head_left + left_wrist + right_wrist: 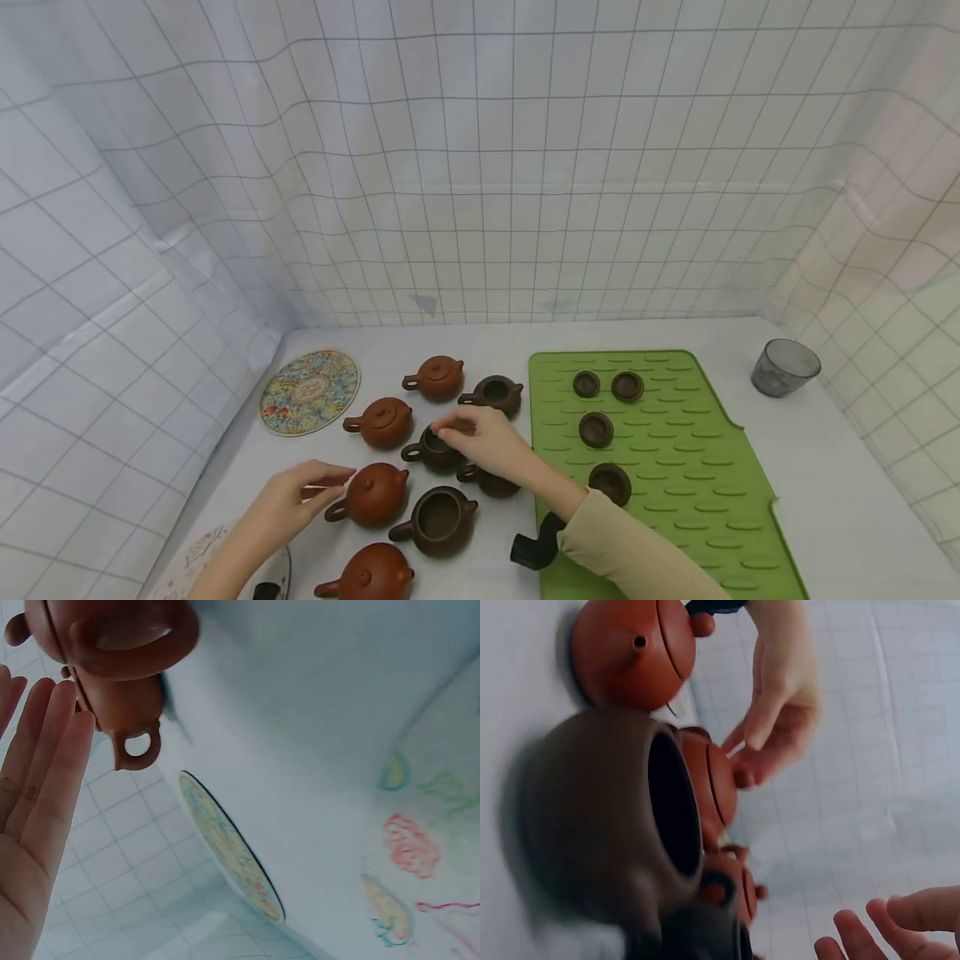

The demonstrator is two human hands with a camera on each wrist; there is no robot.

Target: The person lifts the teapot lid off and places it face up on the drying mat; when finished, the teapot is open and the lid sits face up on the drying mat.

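Note:
My left hand (292,498) is beside a reddish-brown lidded teapot (377,496), its fingers near the left side and lid knob. In the left wrist view, long straight fingers (56,750) show beside two reddish teapots, with nothing in the palm. My right hand (491,437) hovers over a dark lidless teapot (437,452), partly covering it. The right wrist view shows the thumb and fingers (855,934) apart and holding nothing. Another dark open teapot (441,521) stands in front, and a third (489,483) is half hidden under my right wrist.
More reddish teapots (386,422) line the left column; another dark teapot (497,395) stands behind. Several dark lids (596,429) lie on a green mat (720,500). A grey glass (784,368) stands far right. A patterned round mat (311,392) lies back left, a decorated plate (281,567) front left.

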